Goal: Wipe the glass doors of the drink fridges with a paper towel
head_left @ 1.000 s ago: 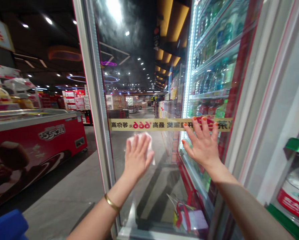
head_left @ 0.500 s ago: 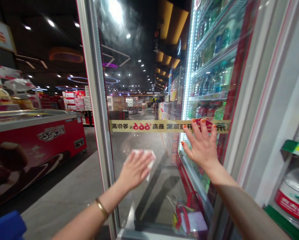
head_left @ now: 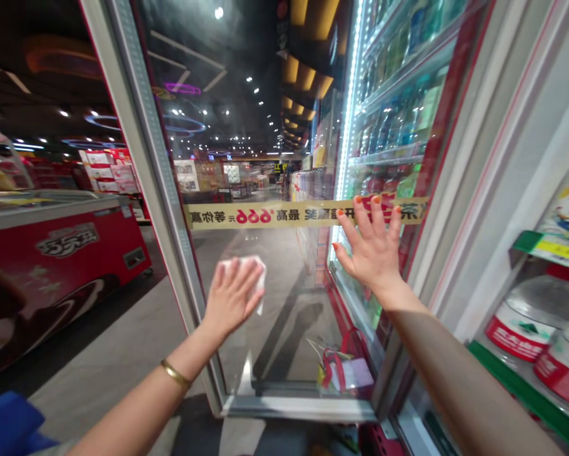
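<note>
My left hand point(head_left: 233, 297), with a gold bangle on the wrist, presses a white tissue point(head_left: 260, 278) against the glass door point(head_left: 284, 285) of a drinks fridge. Its fingers lie flat over the tissue and hide most of it. Higher up and to the right, my right hand point(head_left: 372, 250) rests with spread fingers on the same glass. Those fingertips, with orange nails, overlap a yellow printed strip point(head_left: 275, 215) that crosses the door. Nothing is held in the right hand.
The door's metal frame point(head_left: 154, 190) stands to the left. Beyond it is a red chest freezer point(head_left: 89, 253). Lit shelves of bottles point(head_left: 398, 126) show through the glass. Large water bottles point(head_left: 526, 316) sit on a green-edged shelf at right. Something blue point(head_left: 11, 421) is at lower left.
The view has shifted right and down, bringing the door's bottom edge into sight. My left hand has slid slightly left on the glass with the tissue. My right hand keeps its place.
</note>
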Action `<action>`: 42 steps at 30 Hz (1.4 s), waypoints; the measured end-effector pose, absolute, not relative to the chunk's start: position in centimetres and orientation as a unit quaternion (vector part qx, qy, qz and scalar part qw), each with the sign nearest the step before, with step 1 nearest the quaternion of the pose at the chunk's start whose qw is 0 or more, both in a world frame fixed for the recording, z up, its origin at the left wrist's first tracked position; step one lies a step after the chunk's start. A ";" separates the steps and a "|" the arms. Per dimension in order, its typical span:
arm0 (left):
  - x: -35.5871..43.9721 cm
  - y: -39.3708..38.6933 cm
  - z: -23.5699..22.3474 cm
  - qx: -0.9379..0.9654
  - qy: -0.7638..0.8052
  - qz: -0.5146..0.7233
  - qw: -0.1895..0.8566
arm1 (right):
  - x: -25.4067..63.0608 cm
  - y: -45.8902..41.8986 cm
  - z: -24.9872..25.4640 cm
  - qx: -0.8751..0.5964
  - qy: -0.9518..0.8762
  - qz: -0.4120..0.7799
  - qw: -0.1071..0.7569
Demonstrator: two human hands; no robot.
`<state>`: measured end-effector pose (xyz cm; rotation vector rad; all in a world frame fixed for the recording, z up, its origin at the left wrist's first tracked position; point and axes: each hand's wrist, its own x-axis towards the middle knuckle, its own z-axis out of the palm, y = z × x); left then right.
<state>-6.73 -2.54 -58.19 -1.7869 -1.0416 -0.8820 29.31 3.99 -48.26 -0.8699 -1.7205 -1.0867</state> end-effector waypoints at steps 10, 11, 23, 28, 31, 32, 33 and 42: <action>-3.1 -2.2 -53.5 -0.688 -0.365 -0.286 0.558 | 28.8 4.2 -48.1 -0.286 -0.669 -0.472 0.498; -3.4 -2.1 -53.0 -0.684 -0.365 -0.291 0.561 | 28.7 4.1 -48.0 -0.286 -0.666 -0.475 0.499; 2.4 -1.5 -49.1 -0.700 -0.334 -0.335 0.536 | 28.9 4.1 -48.1 -0.281 -0.669 -0.481 0.491; -4.2 -0.3 -43.8 -0.554 -0.469 -0.489 0.483 | 28.8 4.1 -48.0 -0.279 -0.669 -0.478 0.496; -0.2 1.2 -41.2 -0.527 -0.499 -0.518 0.453 | 28.8 4.1 -48.1 -0.282 -0.668 -0.475 0.499; 2.1 1.4 -41.5 -0.560 -0.474 -0.489 0.472 | 28.8 4.1 -48.1 -0.281 -0.669 -0.475 0.499; 4.1 1.3 -42.3 -0.601 -0.439 -0.447 0.496 | 28.9 4.2 -48.1 -0.280 -0.670 -0.474 0.497; -3.7 -0.4 -46.0 -0.580 -0.452 -0.446 0.509 | 28.9 4.4 -48.1 -0.288 -0.663 -0.486 0.491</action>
